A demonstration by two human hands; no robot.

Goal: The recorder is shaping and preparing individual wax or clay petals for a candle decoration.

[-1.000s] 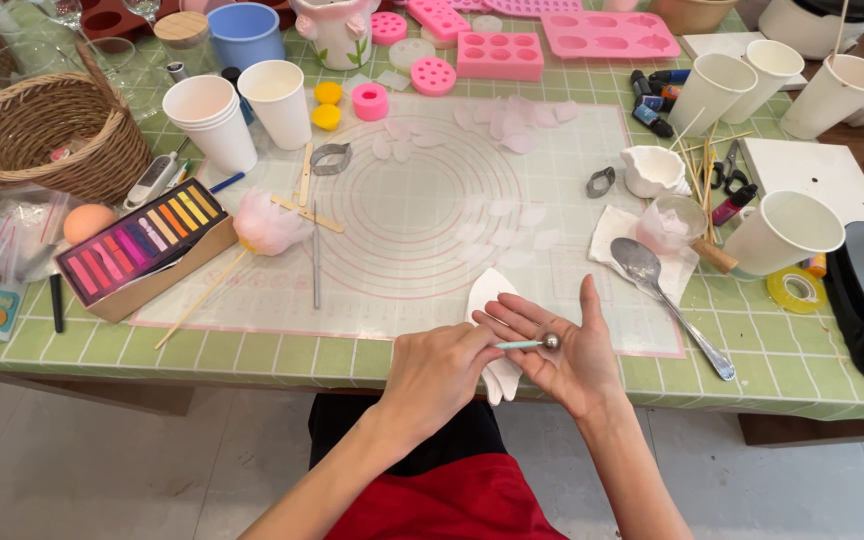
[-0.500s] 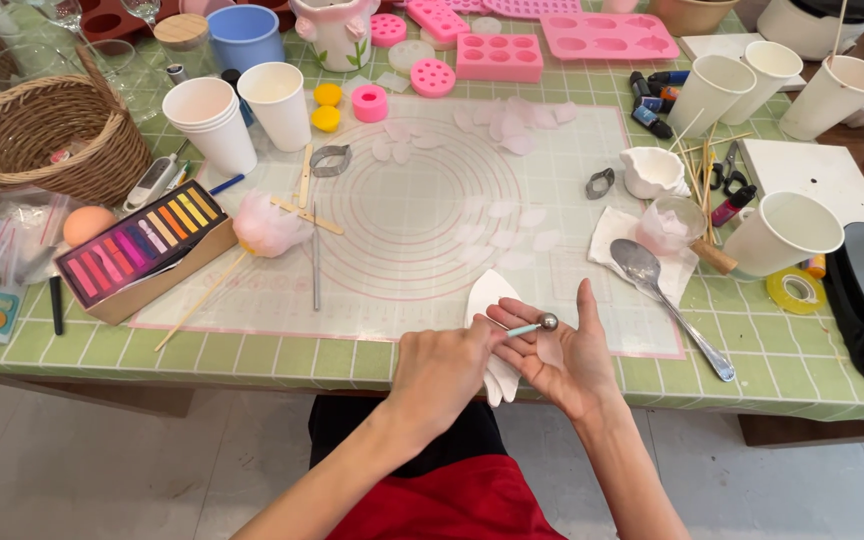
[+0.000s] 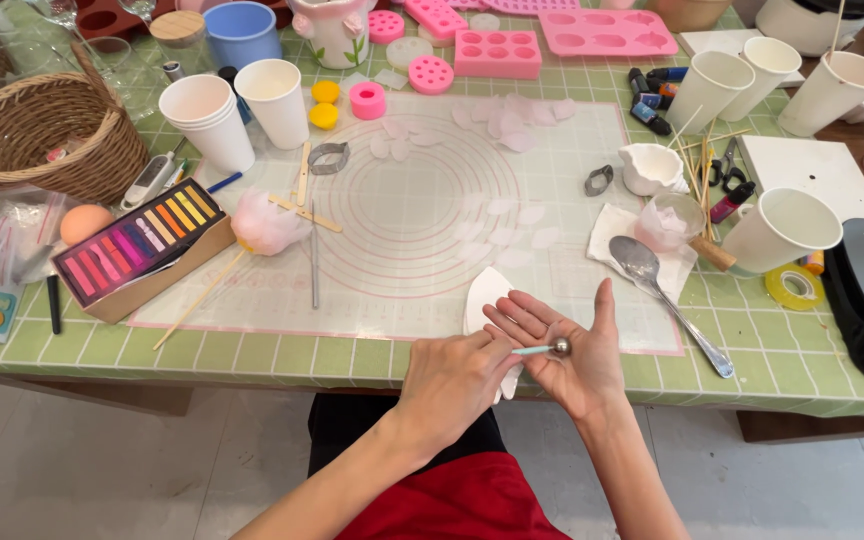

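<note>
The left hand (image 3: 452,385) pinches a ball-tipped tool (image 3: 544,349) whose metal ball presses a thin petal, barely visible, into the cupped, spread right hand (image 3: 567,350), probably serving as a soft pad, while loose petals (image 3: 512,225) lie at twelve o'clock on the silicone mat (image 3: 412,200).

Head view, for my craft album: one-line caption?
Left hand presses a ball-tipped tool into the open right palm.

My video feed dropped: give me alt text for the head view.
The left hand presses a ball-tipped tool into the open palm of the right hand at the near edge of a green checked table. Behind lie a translucent mat, pale petals and paper cups.
</note>
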